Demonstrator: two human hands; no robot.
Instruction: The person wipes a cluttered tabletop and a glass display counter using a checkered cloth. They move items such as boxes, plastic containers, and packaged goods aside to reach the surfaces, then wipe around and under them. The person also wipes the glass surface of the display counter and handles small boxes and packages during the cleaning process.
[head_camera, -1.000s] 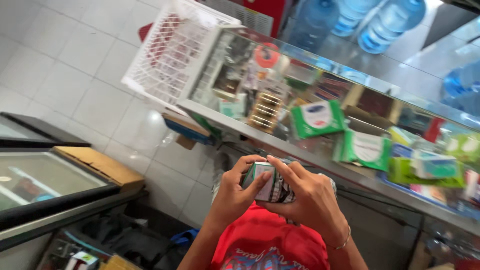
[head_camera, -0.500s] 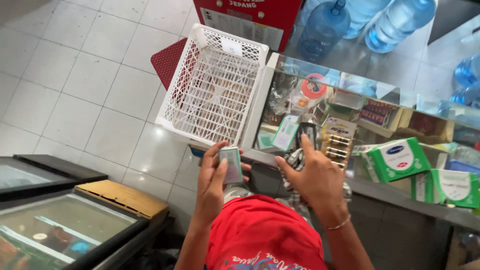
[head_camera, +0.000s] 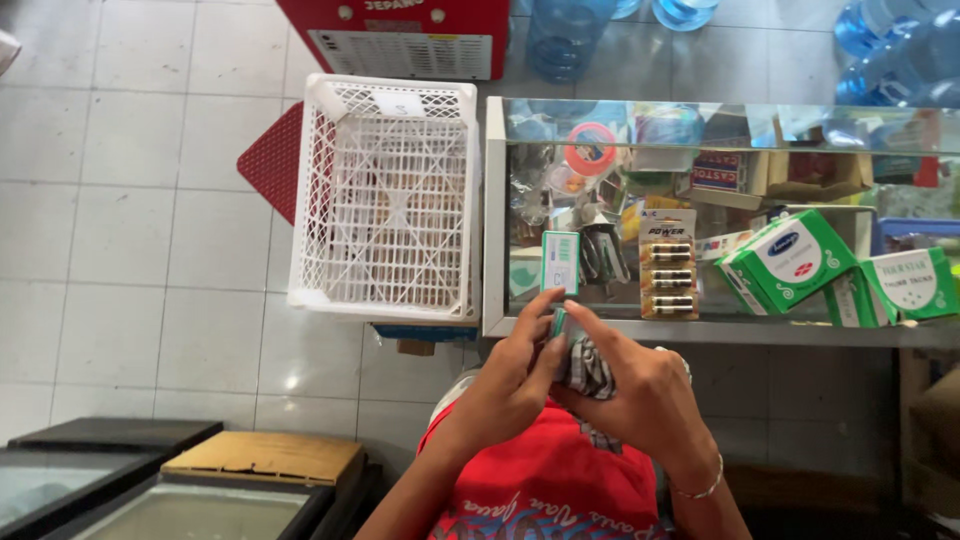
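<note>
Both hands meet just in front of the glass counter (head_camera: 720, 330), close to the chest, likely so the work stays steady and in clear sight. The left hand (head_camera: 510, 385) pinches a small green packet (head_camera: 558, 322) between thumb and fingertips, its top edge poking up at the counter's front rim; the fingers are clamped on it. The right hand (head_camera: 645, 400) is curled shut around a patterned bundle (head_camera: 585, 365), perhaps cloth or folded wrappers, pressed against the packet. A like green pack (head_camera: 560, 262) lies on the glass just above, near a battery card (head_camera: 668, 265) and green boxes (head_camera: 790, 258). A white crate (head_camera: 385, 200) stands to the left of the counter. The hands cover most of the packet and bundle, so what they are is unclear, and reflections blur the goods under the glass.
</note>
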